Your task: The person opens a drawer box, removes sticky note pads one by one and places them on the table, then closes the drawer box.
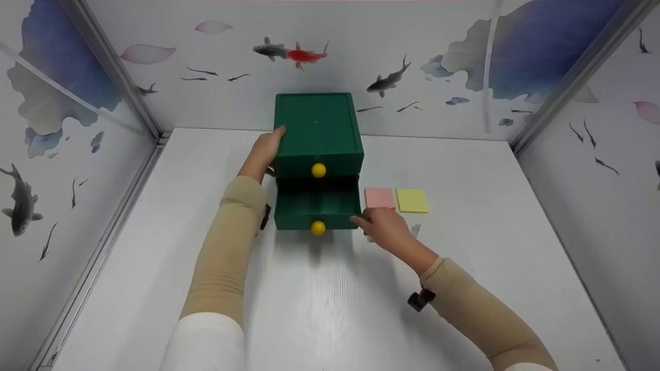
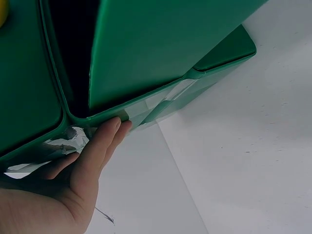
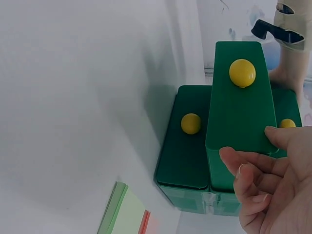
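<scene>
Three yellow drawer knobs (image 3: 242,73) show in right-wrist view, two in head

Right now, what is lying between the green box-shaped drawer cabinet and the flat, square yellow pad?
In the head view, a flat, square pink pad lies between the green drawer cabinet and the yellow pad.

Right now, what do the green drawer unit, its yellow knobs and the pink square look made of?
Drawer unit: probably plastic, satin, going by its rounded edges and soft sheen. Yellow knobs: smooth, faint highlight, perhaps plastic or painted wood. Pink square: matte and flat, likely paper.
</scene>
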{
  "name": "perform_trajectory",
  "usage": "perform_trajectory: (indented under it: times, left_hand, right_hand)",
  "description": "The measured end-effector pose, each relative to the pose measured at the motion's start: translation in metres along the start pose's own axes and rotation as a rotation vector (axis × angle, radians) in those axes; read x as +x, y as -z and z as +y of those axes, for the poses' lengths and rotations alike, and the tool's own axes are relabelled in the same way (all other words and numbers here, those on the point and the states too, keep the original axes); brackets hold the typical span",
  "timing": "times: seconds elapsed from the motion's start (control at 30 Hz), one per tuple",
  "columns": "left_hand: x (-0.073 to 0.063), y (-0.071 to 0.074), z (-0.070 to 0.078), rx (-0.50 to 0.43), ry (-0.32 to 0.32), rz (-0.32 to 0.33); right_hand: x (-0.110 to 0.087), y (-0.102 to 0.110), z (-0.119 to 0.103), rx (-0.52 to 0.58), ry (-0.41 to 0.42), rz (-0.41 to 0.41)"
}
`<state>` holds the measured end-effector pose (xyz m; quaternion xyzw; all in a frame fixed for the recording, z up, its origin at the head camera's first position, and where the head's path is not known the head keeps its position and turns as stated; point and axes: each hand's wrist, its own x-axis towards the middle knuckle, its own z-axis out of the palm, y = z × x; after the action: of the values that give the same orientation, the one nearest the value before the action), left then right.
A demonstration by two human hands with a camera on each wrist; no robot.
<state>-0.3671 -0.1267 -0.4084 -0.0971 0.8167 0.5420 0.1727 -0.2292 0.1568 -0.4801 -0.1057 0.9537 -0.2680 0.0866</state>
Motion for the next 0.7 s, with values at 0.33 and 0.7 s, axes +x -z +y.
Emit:
perform_trajectory:
  times: [0.33, 0.7]
  left_hand:
    - [0.0, 0.002, -0.001, -0.004, -0.001, -0.015]
    - [-0.001, -0.001, -0.003, -0.007, -0.019, -0.006]
  right_hand:
    - [0.011, 0.0, -0.001, -0.018, -0.027, 0.002]
    - [0.021, 0.001, 0.0, -0.024, -0.03, 0.027]
